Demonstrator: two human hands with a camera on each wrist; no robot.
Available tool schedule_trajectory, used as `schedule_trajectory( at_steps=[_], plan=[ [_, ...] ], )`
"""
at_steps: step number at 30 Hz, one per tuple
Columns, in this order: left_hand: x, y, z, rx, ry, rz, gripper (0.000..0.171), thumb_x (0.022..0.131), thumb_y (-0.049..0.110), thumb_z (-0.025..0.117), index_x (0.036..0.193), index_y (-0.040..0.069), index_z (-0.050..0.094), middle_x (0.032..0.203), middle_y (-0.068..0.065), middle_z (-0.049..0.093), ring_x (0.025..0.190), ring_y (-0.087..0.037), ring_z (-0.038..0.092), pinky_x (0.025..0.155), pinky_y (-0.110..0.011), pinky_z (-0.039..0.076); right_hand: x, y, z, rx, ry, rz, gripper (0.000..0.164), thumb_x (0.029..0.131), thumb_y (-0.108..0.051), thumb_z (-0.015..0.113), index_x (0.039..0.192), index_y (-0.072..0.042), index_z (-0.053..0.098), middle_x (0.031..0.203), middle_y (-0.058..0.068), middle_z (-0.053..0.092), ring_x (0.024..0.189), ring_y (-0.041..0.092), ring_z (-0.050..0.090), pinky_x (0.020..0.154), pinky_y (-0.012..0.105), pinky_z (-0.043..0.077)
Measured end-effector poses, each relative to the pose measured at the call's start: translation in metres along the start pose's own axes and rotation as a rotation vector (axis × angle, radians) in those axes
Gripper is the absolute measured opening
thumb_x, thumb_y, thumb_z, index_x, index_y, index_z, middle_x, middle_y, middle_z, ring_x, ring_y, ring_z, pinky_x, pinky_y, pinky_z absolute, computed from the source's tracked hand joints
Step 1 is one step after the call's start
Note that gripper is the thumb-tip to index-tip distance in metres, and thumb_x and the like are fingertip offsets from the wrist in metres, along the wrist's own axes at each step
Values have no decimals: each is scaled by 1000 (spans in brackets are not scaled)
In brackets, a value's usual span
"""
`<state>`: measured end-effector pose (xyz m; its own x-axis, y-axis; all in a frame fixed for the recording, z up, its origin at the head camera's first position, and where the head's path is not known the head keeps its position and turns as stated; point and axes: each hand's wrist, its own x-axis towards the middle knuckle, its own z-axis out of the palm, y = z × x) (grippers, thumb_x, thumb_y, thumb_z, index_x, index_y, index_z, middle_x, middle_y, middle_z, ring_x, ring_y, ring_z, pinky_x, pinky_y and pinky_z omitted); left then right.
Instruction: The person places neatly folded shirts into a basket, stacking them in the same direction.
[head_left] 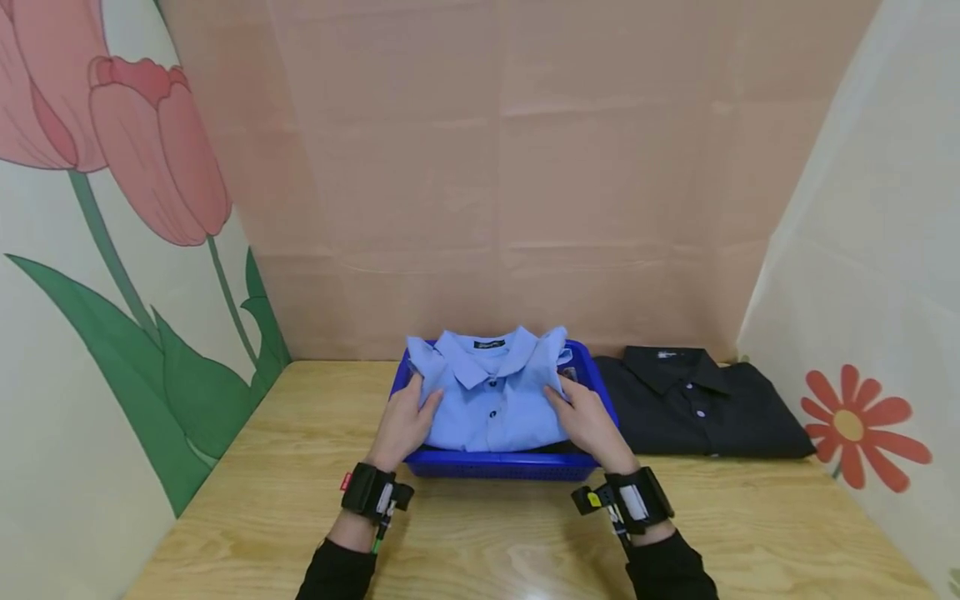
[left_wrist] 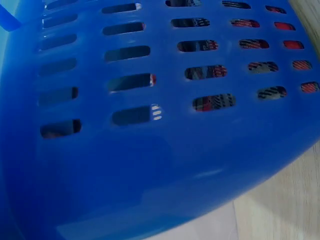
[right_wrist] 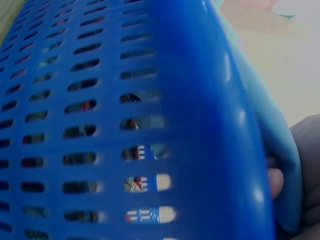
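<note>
A folded light blue button-up shirt (head_left: 495,408) lies collar-away over the blue plastic basket (head_left: 502,467). My left hand (head_left: 403,423) grips the shirt's left edge, thumb on top. At its right edge my right hand (head_left: 592,421) pinches the cloth in the same way. The fingers beneath the shirt are mostly hidden. In the left wrist view the slotted basket wall (left_wrist: 150,170) fills most of the picture, and the hand is out of sight. Beyond the basket rim (right_wrist: 240,125) in the right wrist view, a fingertip (right_wrist: 275,183) shows against the blue cloth (right_wrist: 272,125).
A folded black shirt (head_left: 693,412) lies on the wooden table (head_left: 480,542), right beside the basket. Patterned dark and red items show through the basket's slots. A brown paper-like backdrop (head_left: 495,183) stands behind, with flower-printed panels (head_left: 847,425) at both sides.
</note>
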<state>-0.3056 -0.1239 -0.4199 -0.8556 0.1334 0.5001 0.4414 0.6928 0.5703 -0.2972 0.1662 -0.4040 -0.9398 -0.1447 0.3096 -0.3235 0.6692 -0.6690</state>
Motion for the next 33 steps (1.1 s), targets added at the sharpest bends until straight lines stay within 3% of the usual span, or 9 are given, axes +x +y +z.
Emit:
schedule_trajectory(
  at_steps=[8,14,19,26,30,33],
  plan=[
    [-2,-3,3,21,-60,-34,16,100,22,57,97,6,53,68,3,38,62,-15,47,54,-29,37,0,7,2,-47,-16,19,25,104,-22,48,118,-8,63,122,16,65,114,33,61,86,50,49],
    [-1,-1,3,37,-164,-48,16,103,20,52,95,7,50,68,4,31,58,-13,42,51,-26,32,0,14,5,-55,2,27,26,104,-21,48,121,-8,63,120,15,65,108,29,61,85,48,49],
    [3,-3,5,80,-270,-23,13,104,17,49,103,4,49,67,4,33,60,-13,44,53,-26,35,2,17,8,-76,2,29,21,104,-20,49,114,-9,64,101,11,64,87,24,58,72,39,46],
    [6,-2,6,140,-308,-23,17,103,17,49,111,2,50,68,3,40,61,-14,48,54,-29,39,2,18,6,-121,-34,39,19,103,-18,50,111,-6,64,89,9,60,81,21,56,70,37,45],
    [6,-2,7,184,-332,-26,22,102,16,52,114,-2,51,71,-1,50,65,-16,52,59,-32,44,1,18,5,-132,-61,34,14,101,-14,52,96,-3,60,72,3,44,66,18,48,60,32,39],
    [6,-2,8,209,-350,-56,35,101,17,54,125,-9,49,84,-11,63,73,-18,59,64,-35,48,0,18,5,-134,-78,52,16,100,-11,54,86,-4,54,67,0,34,58,15,42,54,29,34]
  ],
)
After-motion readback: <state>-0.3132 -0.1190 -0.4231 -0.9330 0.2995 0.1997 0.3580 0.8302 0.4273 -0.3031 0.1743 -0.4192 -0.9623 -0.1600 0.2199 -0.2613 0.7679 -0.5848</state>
